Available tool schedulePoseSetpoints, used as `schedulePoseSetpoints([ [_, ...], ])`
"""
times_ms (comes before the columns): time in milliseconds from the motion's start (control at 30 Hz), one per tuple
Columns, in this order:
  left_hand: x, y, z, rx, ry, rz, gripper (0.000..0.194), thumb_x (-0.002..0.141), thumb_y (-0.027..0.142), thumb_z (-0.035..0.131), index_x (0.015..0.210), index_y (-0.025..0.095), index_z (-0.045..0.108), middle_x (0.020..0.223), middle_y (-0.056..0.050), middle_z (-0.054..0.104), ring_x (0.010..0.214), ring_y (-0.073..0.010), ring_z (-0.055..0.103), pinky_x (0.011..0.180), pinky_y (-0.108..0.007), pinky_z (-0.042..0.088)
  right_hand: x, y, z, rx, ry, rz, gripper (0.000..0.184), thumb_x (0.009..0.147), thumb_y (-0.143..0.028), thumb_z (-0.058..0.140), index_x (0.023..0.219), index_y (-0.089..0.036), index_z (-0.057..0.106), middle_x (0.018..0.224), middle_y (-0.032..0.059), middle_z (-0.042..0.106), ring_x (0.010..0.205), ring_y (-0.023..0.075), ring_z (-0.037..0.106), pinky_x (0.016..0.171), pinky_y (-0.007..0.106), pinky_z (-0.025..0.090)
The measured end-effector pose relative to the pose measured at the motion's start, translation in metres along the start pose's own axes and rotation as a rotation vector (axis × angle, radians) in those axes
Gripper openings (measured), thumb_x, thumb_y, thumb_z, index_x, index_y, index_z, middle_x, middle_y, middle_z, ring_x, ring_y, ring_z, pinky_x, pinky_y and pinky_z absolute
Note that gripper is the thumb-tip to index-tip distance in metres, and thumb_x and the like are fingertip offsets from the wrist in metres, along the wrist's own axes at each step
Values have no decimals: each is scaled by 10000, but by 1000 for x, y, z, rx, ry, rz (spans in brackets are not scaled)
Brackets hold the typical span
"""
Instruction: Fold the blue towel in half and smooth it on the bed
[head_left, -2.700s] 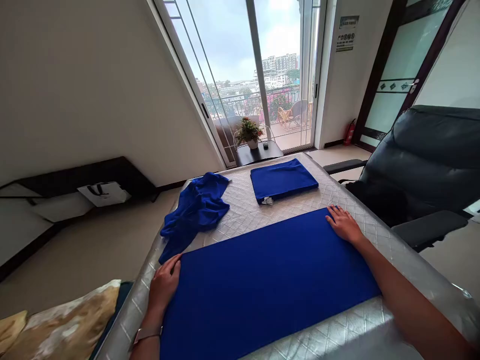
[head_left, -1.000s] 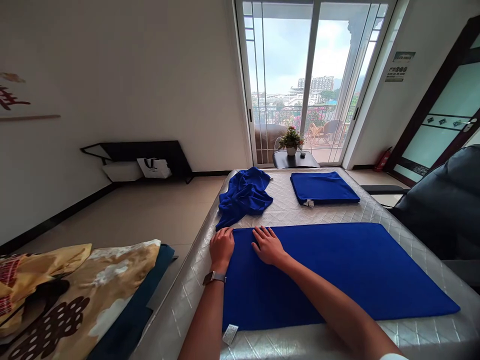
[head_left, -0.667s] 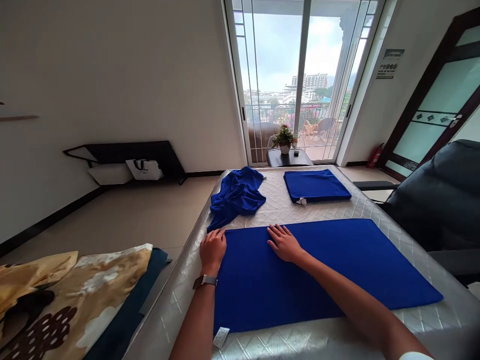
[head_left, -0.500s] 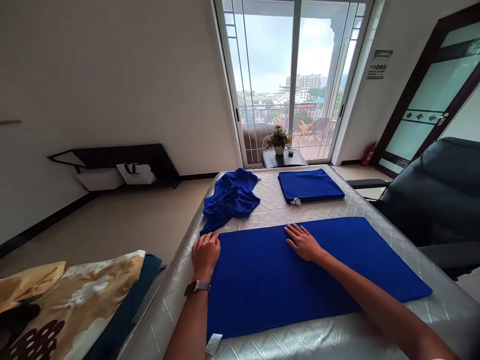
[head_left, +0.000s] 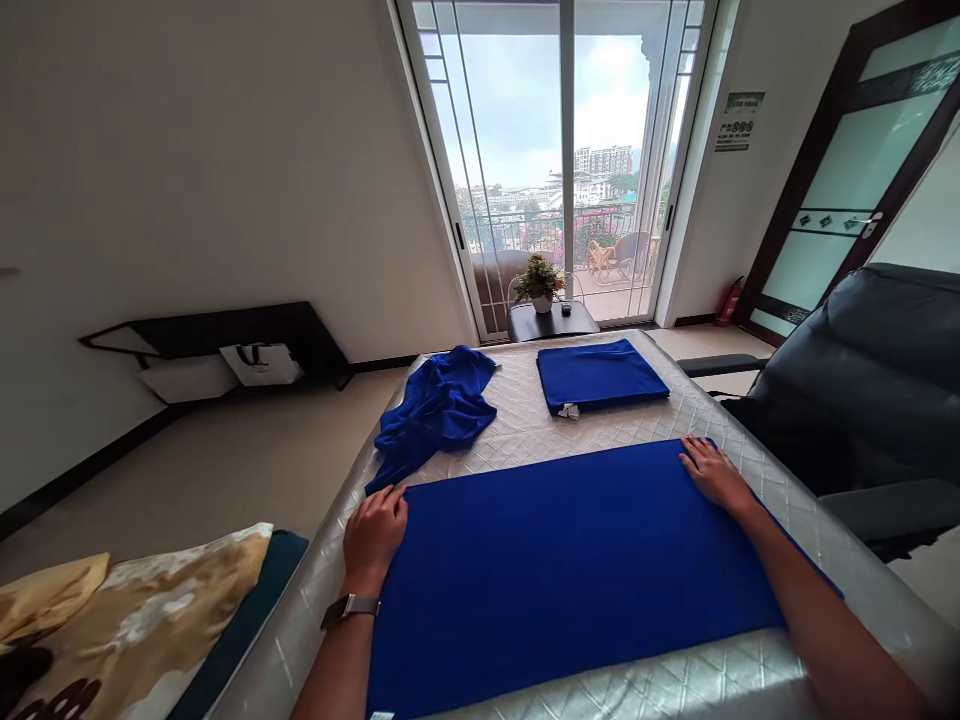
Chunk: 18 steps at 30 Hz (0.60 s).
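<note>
On my feed the mattress fills the foreground, its far end near the glass door, through which I see a balcony railing and buildings. On the right I have a black armchair beside the mattress and, beyond it, a dark-framed door. The flat cloth, plain blue, lies spread across the near half of the mattress, its long far edge running nearly straight between the two hands. At lower left I make out a patterned blanket, and against the wall a low black rack. Farther up the mattress I see a folded cloth on the right and a crumpled cloth on the left, both blue. Past the mattress's far end is a small dark stand. I see the right hand open and palm down on the flat cloth near its far right corner, fingers slightly parted. The left hand is at the far left corner, fingers together and bent; I cannot tell whether it pinches the fabric. A white bag sits at the rack, a potted plant on the stand. A watch circles the left wrist, and a white tag shows on the folded cloth's near edge.
</note>
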<state>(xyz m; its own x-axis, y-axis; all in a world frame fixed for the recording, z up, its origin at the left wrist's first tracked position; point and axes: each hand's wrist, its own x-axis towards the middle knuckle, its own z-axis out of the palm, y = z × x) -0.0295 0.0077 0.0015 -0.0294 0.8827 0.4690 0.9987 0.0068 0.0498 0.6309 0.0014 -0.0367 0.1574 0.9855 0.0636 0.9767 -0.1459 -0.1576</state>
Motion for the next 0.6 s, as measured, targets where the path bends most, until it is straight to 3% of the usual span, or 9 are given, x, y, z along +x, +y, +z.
schedulePoseSetpoints([
  [233,3,-3,-2,14,49,61,501,999,363,334,1218,112,709,1253,-193,711,1201,-336,627,1068,-488,457,0,-3,2,-14,-5,-10,663,1023,-484,199,1604,-196,337,1671,45,302,1548,259,231,1263,493,183],
  [433,5,7,-12,-61,41,126,459,1004,354,337,1207,166,703,1254,-150,717,1191,-306,635,1076,-467,450,-1,-3,2,-8,13,3,649,1021,-481,206,1595,-217,354,1665,43,320,1545,247,242,1263,485,188],
  [600,1,17,-5,-141,-56,99,460,994,392,375,1252,180,692,1307,-130,703,1240,-308,624,1091,-466,459,-2,-1,2,14,16,8,653,1019,-496,202,1595,-228,354,1663,37,326,1543,244,246,1262,502,185],
])
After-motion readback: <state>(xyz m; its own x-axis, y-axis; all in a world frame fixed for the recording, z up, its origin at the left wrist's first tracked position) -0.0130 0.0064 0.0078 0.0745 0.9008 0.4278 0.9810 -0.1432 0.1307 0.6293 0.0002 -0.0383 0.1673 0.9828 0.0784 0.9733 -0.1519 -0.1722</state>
